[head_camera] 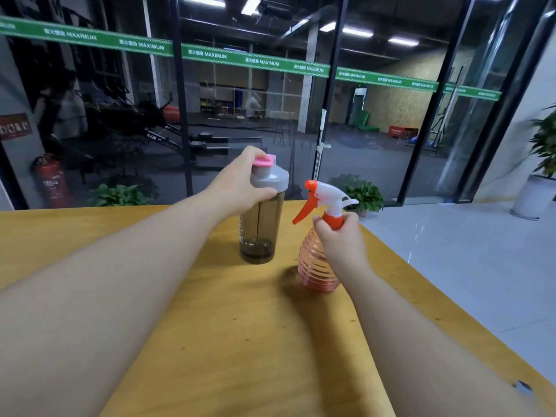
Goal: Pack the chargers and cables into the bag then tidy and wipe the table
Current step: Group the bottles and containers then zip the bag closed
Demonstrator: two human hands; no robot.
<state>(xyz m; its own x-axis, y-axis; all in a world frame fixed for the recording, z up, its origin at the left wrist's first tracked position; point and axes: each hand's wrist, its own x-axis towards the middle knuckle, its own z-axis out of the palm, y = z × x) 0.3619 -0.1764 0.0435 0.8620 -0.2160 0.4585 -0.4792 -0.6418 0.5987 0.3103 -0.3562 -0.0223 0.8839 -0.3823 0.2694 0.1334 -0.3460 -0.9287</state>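
Note:
A smoky transparent shaker bottle (258, 233) with a grey lid and pink cap stands upright on the yellow wooden table (228, 326). My left hand (237, 188) grips it round the lid. To its right is an orange ribbed spray bottle (313, 266) with a white and orange trigger head. My right hand (340, 236) holds it by the neck, just under the trigger; whether its base touches the table I cannot tell. No chargers, cables, bag or cloth are in view.
The table's far edge runs just behind the two bottles and its right edge slants down to the lower right. Beyond stand a glass wall (270, 115), small potted plants (364, 194) on the floor, a white-potted plant (538, 176) and a fire extinguisher (51, 179).

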